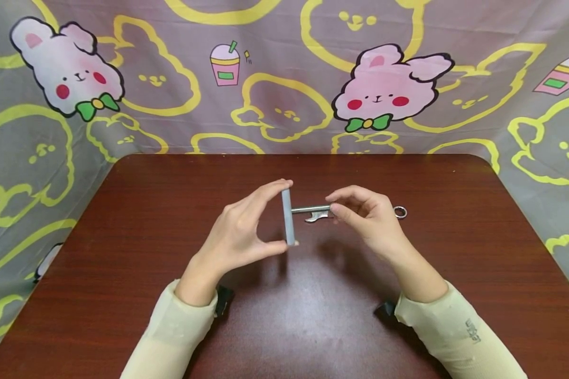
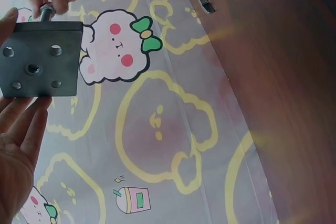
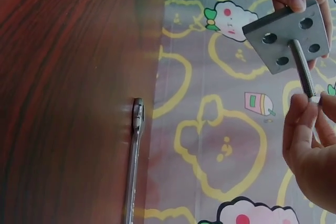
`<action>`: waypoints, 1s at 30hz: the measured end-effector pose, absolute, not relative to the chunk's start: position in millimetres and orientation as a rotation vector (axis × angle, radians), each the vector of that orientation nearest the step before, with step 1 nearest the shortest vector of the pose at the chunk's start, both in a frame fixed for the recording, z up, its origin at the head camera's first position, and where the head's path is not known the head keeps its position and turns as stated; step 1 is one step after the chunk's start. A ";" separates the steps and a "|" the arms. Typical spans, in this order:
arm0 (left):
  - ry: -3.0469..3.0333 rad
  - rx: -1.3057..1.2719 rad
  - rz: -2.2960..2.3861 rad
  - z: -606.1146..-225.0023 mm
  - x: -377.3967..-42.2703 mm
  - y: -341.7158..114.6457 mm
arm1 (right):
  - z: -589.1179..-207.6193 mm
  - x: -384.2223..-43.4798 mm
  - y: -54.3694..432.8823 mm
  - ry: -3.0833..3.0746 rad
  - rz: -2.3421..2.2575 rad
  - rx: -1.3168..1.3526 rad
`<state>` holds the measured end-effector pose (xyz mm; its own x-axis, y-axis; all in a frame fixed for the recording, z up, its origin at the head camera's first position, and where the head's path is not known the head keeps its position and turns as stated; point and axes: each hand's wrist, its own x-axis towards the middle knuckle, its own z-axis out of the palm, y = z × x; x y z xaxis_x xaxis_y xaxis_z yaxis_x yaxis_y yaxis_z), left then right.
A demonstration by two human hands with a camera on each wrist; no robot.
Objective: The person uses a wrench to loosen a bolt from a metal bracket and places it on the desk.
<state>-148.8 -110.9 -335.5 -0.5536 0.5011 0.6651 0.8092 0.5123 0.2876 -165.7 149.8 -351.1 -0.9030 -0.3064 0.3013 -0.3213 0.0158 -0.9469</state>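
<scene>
My left hand (image 1: 237, 226) grips a square grey metal plate (image 1: 288, 217) by opposite edges, thumb on one and fingers on the other. The plate stands upright over the table. A long bolt (image 1: 310, 209) juts from the middle of the plate toward the right. At the bolt's head end, the fingertips and thumb of my right hand (image 1: 372, 218) pinch it. Four corner holes and a central one pierce the plate (image 2: 67, 66) in the left wrist view, with the bolt's end showing in the central hole. The right wrist view shows the bolt's shank (image 3: 302, 69) between plate and fingers.
On the brown table (image 1: 137, 237), behind my right hand, lies a combination wrench (image 1: 319, 216), its middle hidden by that hand. A patterned cloth (image 1: 275, 52) hangs behind the table and along both sides.
</scene>
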 end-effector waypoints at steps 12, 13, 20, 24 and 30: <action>-2.261 -1.063 -0.802 -334.6 -148.3 -111.2 | -350.4 -166.7 152.0 -2.289 2.036 0.744; -2.261 -1.065 -0.802 -334.9 -148.4 -111.0 | -350.0 -166.7 152.5 -2.310 2.032 0.725; -2.256 -1.071 -0.805 -335.9 -148.9 -110.7 | -350.4 -167.8 152.3 -2.283 2.156 0.655; -2.265 -1.069 -0.810 -336.2 -148.5 -110.7 | -352.7 -167.9 150.9 -2.232 2.207 0.632; -2.261 -1.063 -0.798 -335.1 -150.1 -111.3 | -352.1 -166.9 147.7 -2.210 2.059 0.702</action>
<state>-150.1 -111.3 -335.1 -0.5615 0.5021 0.6577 0.8038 0.5198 0.2894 -166.9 147.7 -352.1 -0.8967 -0.2955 0.3295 -0.3494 0.0159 -0.9368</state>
